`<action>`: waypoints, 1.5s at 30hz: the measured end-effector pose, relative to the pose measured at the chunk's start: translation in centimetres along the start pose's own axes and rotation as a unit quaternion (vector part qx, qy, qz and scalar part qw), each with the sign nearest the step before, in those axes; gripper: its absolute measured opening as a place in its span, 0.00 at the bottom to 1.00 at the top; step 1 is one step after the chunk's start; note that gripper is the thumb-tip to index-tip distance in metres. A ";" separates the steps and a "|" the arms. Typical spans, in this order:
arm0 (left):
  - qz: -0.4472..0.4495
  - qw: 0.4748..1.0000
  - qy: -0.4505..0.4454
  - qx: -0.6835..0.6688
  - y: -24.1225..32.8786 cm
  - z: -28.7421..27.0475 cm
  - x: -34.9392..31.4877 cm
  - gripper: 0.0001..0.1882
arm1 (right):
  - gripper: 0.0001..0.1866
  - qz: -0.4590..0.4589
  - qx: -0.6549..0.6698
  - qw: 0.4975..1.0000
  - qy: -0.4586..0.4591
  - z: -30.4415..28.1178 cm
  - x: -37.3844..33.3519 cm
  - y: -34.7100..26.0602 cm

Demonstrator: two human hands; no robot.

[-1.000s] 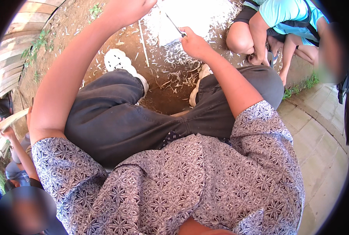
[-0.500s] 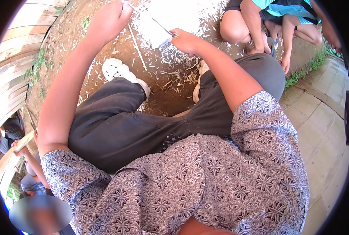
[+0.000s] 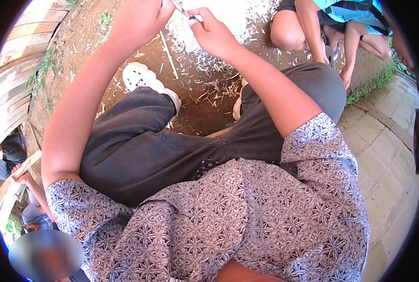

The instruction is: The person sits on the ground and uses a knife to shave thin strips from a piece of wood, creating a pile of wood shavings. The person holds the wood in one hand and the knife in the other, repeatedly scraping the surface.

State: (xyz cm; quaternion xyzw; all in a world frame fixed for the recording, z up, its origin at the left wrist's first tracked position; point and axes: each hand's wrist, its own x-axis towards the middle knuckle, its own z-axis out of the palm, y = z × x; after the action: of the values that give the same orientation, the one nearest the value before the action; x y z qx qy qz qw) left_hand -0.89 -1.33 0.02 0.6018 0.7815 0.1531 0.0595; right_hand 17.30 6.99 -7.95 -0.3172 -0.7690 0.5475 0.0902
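Observation:
My left hand (image 3: pixel 143 21) is at the upper edge, its fingers closed and partly cut off by the top of the view. Just right of it, my right hand (image 3: pixel 215 35) pinches a small knife (image 3: pixel 184 11) between thumb and fingers. The blade is narrow and grey, and it slants up toward my left fingertips. What the left fingers grip is mostly hidden; a thin pale piece seems to lie along the blade between the hands. Beneath them, a heap of white shavings (image 3: pixel 209 54) glares in bright sunlight.
A thin pale stick (image 3: pixel 169 55) lies on the brown soil by my white shoe (image 3: pixel 141 77). At upper right a person in blue (image 3: pixel 355 11) squats near paving slabs (image 3: pixel 383 150). Wooden planks (image 3: pixel 19 61) line the left; another person's hand grips a pale wooden pole (image 3: pixel 12 181).
My right hand has moved up and left along the thin piece, closing the gap to my left hand. The left hand has shifted slightly right.

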 end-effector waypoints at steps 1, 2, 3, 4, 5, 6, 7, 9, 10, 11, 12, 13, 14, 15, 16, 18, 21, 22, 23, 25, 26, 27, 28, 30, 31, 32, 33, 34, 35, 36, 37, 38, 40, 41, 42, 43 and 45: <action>-0.017 1.000 -0.011 -0.005 -0.2 0.0 -0.1 0.16 | 0.21 0.022 -0.021 1.000 -0.004 0.0 -0.2 0.3; -0.033 0.999 -0.022 -0.010 -0.4 0.0 -0.1 0.16 | 0.20 0.044 -0.043 0.998 -0.009 0.2 -0.3 0.6; -0.052 0.998 -0.034 -0.016 -0.4 0.0 -0.2 0.17 | 0.20 0.034 -0.036 0.999 -0.006 0.3 -0.6 0.2; -0.043 0.999 -0.013 -0.019 -0.5 0.1 -0.5 0.17 | 0.20 0.023 -0.029 0.999 -0.005 0.2 -1.0 -0.9; -0.035 0.999 0.009 -0.022 -0.6 0.1 -0.7 0.18 | 0.19 0.013 -0.023 1.000 -0.004 0.3 -1.3 -1.4; -0.022 0.999 0.031 -0.026 -0.3 0.1 -0.7 0.18 | 0.19 0.022 -0.063 0.998 0.002 0.5 -1.2 0.1; -0.028 0.999 0.018 -0.019 0.5 -0.5 -0.6 0.18 | 0.19 0.030 -0.103 0.994 0.009 0.7 -0.8 3.2; -0.029 0.999 -0.006 -0.012 1.7 -1.2 0.2 0.18 | 0.20 0.045 -0.198 0.977 0.064 0.6 -0.6 11.7; -0.026 1.000 -0.013 0.001 0.8 -1.2 0.3 0.18 | 0.20 0.051 -0.184 0.979 0.064 0.8 0.2 10.8; -0.027 0.999 -0.020 0.011 -0.1 -1.1 0.1 0.18 | 0.21 0.056 -0.172 0.982 0.060 0.5 0.5 8.6; -0.031 0.999 -0.029 0.018 -0.5 -0.7 -0.3 0.18 | 0.21 0.065 -0.162 0.983 0.053 -0.1 0.4 6.4; -0.035 0.999 -0.020 0.009 -0.3 -0.9 -0.6 0.18 | 0.25 0.064 -0.103 0.991 0.052 -1.0 0.3 4.0; -0.038 0.999 -0.011 0.001 0.1 -1.1 -0.7 0.17 | 0.23 0.043 -0.070 0.994 0.067 -0.5 0.5 4.1; -0.034 0.999 -0.002 -0.008 0.4 -1.2 -0.5 0.17 | 0.21 0.025 -0.037 0.995 0.089 -0.2 0.9 4.8; -0.020 1.000 -0.004 -0.008 0.4 -1.1 -0.5 0.16 | 0.19 0.007 -0.003 0.994 0.111 0.1 1.4 5.4; 0.017 1.000 -0.009 -0.010 0.1 -0.7 -0.1 0.15 | 0.19 0.050 -0.063 0.991 0.103 0.3 1.9 6.4; 0.066 0.997 0.016 0.019 0.2 -0.7 -0.5 0.14 | 0.23 0.063 -0.069 0.993 0.075 0.7 2.7 8.3; 0.072 0.997 0.003 0.024 0.6 -0.9 -0.6 0.14 | 0.22 0.064 -0.088 0.992 0.060 0.9 3.2 8.4; 0.078 0.997 -0.009 0.029 1.2 -1.2 -0.8 0.14 | 0.22 0.066 -0.106 0.991 0.045 1.1 3.7 8.5; 0.075 0.995 -0.059 0.040 1.4 -1.3 -0.9 0.14 | 0.21 0.081 -0.107 0.991 0.027 2.1 4.4 7.6; 0.067 0.992 -0.095 0.045 1.3 -1.0 -1.1 0.14 | 0.21 0.097 -0.122 0.987 0.028 2.5 4.5 7.2; 0.057 0.988 -0.132 0.052 1.0 -0.8 -1.3 0.14 | 0.21 0.111 -0.135 0.984 0.030 2.9 4.8 6.9; 0.082 0.989 -0.110 0.053 0.8 -0.6 -1.4 0.14 | 0.21 0.126 -0.148 0.980 0.031 3.1 5.0 6.6; 0.133 0.987 -0.067 0.053 0.5 -0.3 -1.6 0.14 | 0.20 0.135 -0.146 0.979 0.052 3.5 5.5 7.2; 0.129 0.988 -0.068 0.052 0.4 -0.3 -1.6 0.13 | 0.19 0.136 -0.141 0.978 0.066 3.7 5.7 7.7; 0.125 0.988 -0.069 0.050 0.2 -0.3 -1.5 0.13 | 0.19 0.138 -0.137 0.978 0.079 3.8 6.0 8.2; 0.117 0.990 -0.070 0.048 0.1 -0.3 -1.7 0.12 | 0.19 0.140 -0.125 0.980 0.066 3.7 5.9 8.0; 0.101 0.991 -0.077 0.047 -0.1 -0.4 -1.8 0.12 | 0.19 0.142 -0.113 0.982 0.053 3.5 5.8 7.9; 0.086 0.992 -0.083 0.046 -0.3 -0.6 -1.9 0.12 | 0.19 0.143 -0.101 0.984 0.040 3.5 5.8 7.7; 0.071 0.992 -0.089 0.043 -0.3 -0.7 -1.9 0.12 | 0.19 0.133 -0.090 0.986 0.044 3.5 5.7 7.8; 0.064 0.993 -0.087 0.042 -0.3 -0.7 -1.9 0.11 | 0.19 0.122 -0.080 0.988 0.048 3.6 5.6 7.9; 0.057 0.994 -0.083 0.040 -0.1 -0.6 -2.0 0.12 | 0.18 0.111 -0.069 0.990 0.052 3.6 5.5 8.0; 0.045 0.995 -0.079 0.038 0.5 -1.2 -1.6 0.13 | 0.18 0.125 -0.066 0.988 0.054 3.6 5.8 8.3; 0.039 0.995 -0.079 0.035 1.0 -1.5 -1.4 0.14 | 0.18 0.132 -0.065 0.988 0.055 3.5 5.9 8.5; 0.031 0.996 -0.078 0.036 1.4 -2.0 -1.3 0.14 | 0.18 0.133 -0.081 0.987 0.051 3.6 5.9 8.0; 0.027 0.996 -0.080 0.037 1.6 -2.3 -1.2 0.15 | 0.18 0.133 -0.097 0.985 0.047 3.5 5.9 7.5; 0.018 0.996 -0.084 0.036 1.9 -2.7 -1.1 0.16 | 0.17 0.154 -0.121 0.980 0.043 3.3 6.0 6.9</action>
State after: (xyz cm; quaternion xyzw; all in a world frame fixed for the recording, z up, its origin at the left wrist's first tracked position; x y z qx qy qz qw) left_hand 0.41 -2.39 3.06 0.6280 0.7681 0.0748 0.1001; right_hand 13.70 9.26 -16.65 -0.4635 -0.7670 0.4436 -0.0007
